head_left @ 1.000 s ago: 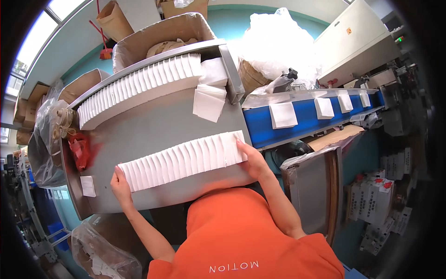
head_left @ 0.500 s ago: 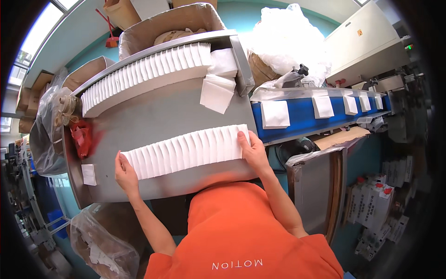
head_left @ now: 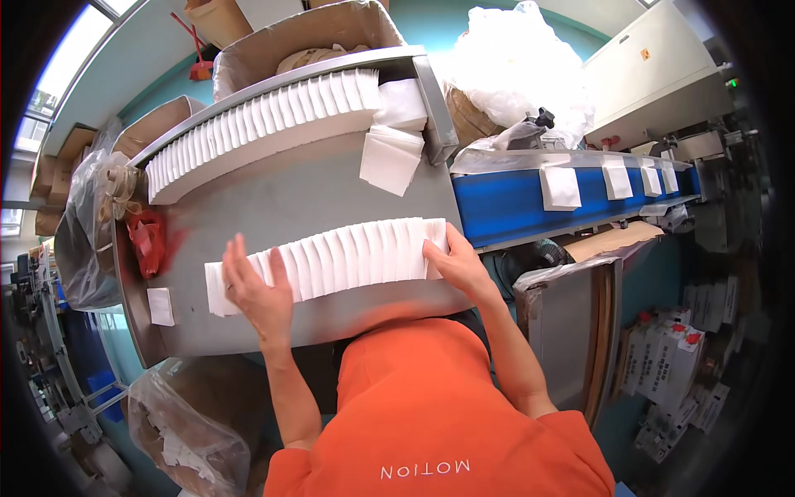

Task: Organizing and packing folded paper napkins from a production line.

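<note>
A long row of folded white paper napkins (head_left: 348, 258), standing on edge side by side, lies across the near part of the grey metal table (head_left: 273, 203). My right hand (head_left: 457, 265) grips the row's right end, thumb on the near side and fingers behind the end. My left hand (head_left: 261, 290) is at the left part of the row, fingers spread and thumb apart. It hides some of the napkins there, and a few at the far left end lean flatter. A longer napkin row (head_left: 265, 124) stands along the table's back edge, with a loose napkin stack (head_left: 392, 161) at its right.
To the right runs a blue conveyor belt (head_left: 505, 207) carrying several napkin stacks (head_left: 561, 189). A small napkin stack (head_left: 161, 306) and a red plastic bag (head_left: 146, 240) lie at the table's left side. Behind the table stands a cardboard box (head_left: 240, 70); a raised metal rim borders the table.
My left hand has moved right from the row's left end, its fingers now spread. My right hand stays at the right end. The belt's near-left end, which held a stack, is now bare.
</note>
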Available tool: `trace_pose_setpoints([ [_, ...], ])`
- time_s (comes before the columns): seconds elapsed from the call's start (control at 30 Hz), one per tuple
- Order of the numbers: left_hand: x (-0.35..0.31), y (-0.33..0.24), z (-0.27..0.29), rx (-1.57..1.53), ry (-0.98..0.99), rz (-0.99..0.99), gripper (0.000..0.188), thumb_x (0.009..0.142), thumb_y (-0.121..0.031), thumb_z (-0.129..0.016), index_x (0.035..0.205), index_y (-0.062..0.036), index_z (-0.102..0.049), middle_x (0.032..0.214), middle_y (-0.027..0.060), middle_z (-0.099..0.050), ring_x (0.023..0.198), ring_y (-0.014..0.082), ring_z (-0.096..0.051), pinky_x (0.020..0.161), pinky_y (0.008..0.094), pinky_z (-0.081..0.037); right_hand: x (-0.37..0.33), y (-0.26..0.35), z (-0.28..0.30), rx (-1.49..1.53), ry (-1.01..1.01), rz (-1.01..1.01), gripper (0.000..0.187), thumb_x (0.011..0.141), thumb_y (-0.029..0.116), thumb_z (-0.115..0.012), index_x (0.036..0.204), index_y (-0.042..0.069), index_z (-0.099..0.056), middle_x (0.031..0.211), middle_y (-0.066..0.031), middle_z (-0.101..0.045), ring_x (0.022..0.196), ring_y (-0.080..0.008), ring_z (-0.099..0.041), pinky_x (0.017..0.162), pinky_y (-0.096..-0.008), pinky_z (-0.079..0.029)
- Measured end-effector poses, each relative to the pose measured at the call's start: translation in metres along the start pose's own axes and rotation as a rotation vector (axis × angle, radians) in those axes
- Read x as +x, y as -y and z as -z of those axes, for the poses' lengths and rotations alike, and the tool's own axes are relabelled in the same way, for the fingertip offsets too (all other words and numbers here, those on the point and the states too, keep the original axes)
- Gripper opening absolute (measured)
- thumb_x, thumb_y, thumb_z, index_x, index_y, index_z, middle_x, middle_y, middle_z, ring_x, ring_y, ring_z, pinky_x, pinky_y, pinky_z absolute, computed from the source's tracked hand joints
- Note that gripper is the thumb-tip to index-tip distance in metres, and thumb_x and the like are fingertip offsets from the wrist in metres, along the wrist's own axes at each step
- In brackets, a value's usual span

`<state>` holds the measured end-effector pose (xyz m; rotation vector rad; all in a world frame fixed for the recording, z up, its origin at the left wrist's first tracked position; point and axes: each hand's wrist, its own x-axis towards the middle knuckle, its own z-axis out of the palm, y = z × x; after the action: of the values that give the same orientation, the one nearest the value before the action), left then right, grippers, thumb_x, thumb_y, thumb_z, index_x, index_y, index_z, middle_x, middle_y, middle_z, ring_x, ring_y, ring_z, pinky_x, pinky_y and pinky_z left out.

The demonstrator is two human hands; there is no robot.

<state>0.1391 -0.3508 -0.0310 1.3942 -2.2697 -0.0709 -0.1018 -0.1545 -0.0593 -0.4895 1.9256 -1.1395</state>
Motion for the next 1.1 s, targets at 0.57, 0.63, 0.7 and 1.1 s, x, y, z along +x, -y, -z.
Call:
trace_pose_setpoints([
  [0.57,-0.003,-0.124,-0.074,-0.527,0.359,-0.585,0.027,0.085,-0.006,-0.059,0.111,-0.0085,-0.065,0.094,0.0086,-0.067,0.087,0.0265,-0.064,0.087,0.0418,-0.045,0.136,0.166,-0.020,-0.568,-0.527,0.977,0.019,0.090,0.018,-0.067,0.093,0.000,-0.068,0.082,-0.0066,-0.065,0.080,-0.0138,-0.061,0.070,-0.0315,-0.048],
  [0.63,-0.001,-0.123,-0.073,-0.534,0.378,-0.578,0.027,0.084,-0.005,-0.059,0.109,-0.0089,-0.066,0.094,0.0078,-0.067,0.089,0.0270,-0.064,0.087,0.0415,-0.045,0.157,0.167,-0.041,0.207,-0.092,0.622,0.021,0.090,0.019,-0.068,0.095,-0.001,-0.067,0.080,-0.0052,-0.065,0.074,-0.0142,-0.057,0.069,-0.0311,-0.046],
  [0.7,-0.005,-0.119,-0.077,-0.565,0.389,-0.557,0.032,0.083,-0.002,-0.059,0.113,-0.0096,-0.065,0.095,0.0073,-0.068,0.092,0.0270,-0.065,0.089,0.0401,-0.045,0.158,0.172,-0.045,0.357,-0.145,0.536,0.016,0.094,0.020,-0.069,0.096,0.004,-0.068,0.079,0.0018,-0.062,0.074,-0.0067,-0.053,0.070,-0.0250,-0.041],
  [1.1,0.002,-0.127,-0.067,-0.872,0.408,-0.212,0.018,0.101,-0.021,-0.052,0.103,-0.0033,-0.055,0.080,0.0198,-0.065,0.070,0.0420,-0.061,0.066,0.0512,-0.048,0.058,0.057,0.007,1.157,0.274,0.148,0.028,0.102,0.018,-0.046,0.120,-0.002,-0.057,0.116,-0.0110,-0.067,0.110,-0.0198,-0.065,0.100,-0.0363,-0.049],
])
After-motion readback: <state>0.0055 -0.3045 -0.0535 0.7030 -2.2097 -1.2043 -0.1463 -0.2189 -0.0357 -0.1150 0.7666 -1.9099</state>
